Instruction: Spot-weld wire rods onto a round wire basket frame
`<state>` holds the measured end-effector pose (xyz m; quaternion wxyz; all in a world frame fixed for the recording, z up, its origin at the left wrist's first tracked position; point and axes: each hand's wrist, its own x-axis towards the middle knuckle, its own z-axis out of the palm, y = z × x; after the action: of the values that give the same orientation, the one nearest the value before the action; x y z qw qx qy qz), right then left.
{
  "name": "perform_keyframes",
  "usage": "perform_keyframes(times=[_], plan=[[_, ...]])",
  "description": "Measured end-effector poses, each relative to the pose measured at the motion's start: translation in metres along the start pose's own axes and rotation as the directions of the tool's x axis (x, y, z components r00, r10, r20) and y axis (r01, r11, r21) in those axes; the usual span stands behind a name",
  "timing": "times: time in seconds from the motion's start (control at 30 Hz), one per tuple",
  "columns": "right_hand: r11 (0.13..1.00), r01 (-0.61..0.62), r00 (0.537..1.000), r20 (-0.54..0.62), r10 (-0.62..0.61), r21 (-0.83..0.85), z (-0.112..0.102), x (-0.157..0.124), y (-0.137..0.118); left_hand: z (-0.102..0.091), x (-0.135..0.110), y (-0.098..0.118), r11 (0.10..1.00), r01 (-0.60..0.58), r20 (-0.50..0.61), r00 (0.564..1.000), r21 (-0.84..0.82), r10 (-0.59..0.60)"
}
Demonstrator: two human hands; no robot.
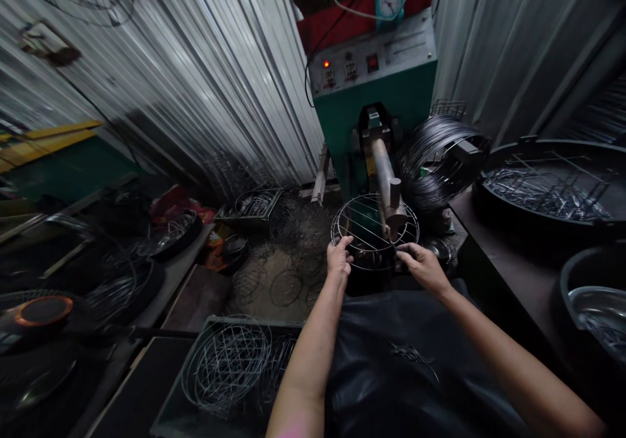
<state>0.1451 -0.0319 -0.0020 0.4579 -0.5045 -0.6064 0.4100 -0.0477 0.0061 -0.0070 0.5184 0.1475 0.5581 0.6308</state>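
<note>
Head view: holding a round, silvery wire rack with parallel crossbars point(366, 234) out in front of the body, roughly level, with its right part beneath the blunt end of a thick, cylindrical metal arm point(384, 164) on a green metal machine cabinet point(333, 122). Pinching the near-left rim between thumb and fingers of the left hand point(341, 255). Pressing thumb and fingertips of the right hand point(415, 263) together at the near-right rim, close by the arm's tip; cannot tell whether pinching the rim itself or some small piece of wire. Judging by the pose, lining up a spot on the rim under the tip. To go on from here, best keep the rack level, set the spot squarely under the tip and keep fingertips clear of it. Within easy reach, to judge by the layout: short, dark wire pieces point(411, 353) on a shiny black apron point(372, 379).
</note>
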Motion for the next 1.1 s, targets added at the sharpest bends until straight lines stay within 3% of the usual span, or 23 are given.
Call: perform_keyframes(times=[0.4, 0.63, 0.77, 0.9, 1.03, 1.1], plan=[[1.0, -0.017, 1.0, -0.013, 0.017, 0.011, 0.0, 0.006, 0.002, 0.007, -0.003, 0.006, 0.997, 0.059, -0.062, 0.997, 0.046, -0.056], [0.988, -0.088, 0.996, 0.009, 0.088, 0.125, 0.002, 0.003, 0.0, 0.008, -0.002, 0.004, 0.998, 0.054, -0.129, 0.99, 0.036, -0.049], [0.99, -0.081, 0.996, -0.014, 0.083, 0.118, 0.005, 0.004, -0.001, 0.01, -0.005, 0.006, 0.996, 0.078, -0.114, 0.991, 0.031, -0.074], [0.999, -0.043, 0.996, -0.072, 0.045, 0.03, -0.001, -0.002, -0.004, 0.01, -0.011, 0.006, 0.993, 0.121, -0.121, 0.985, 0.005, -0.119], [0.982, -0.007, 0.987, -0.16, -0.024, -0.189, -0.027, -0.034, 0.015, 0.006, -0.021, 0.005, 0.994, 0.112, -0.167, 0.979, -0.016, -0.113], [0.941, -0.032, 0.997, -0.074, 0.008, -0.338, -0.039, -0.061, 0.037, 0.004, -0.023, 0.004, 0.996, 0.093, -0.164, 0.982, -0.004, -0.092]])
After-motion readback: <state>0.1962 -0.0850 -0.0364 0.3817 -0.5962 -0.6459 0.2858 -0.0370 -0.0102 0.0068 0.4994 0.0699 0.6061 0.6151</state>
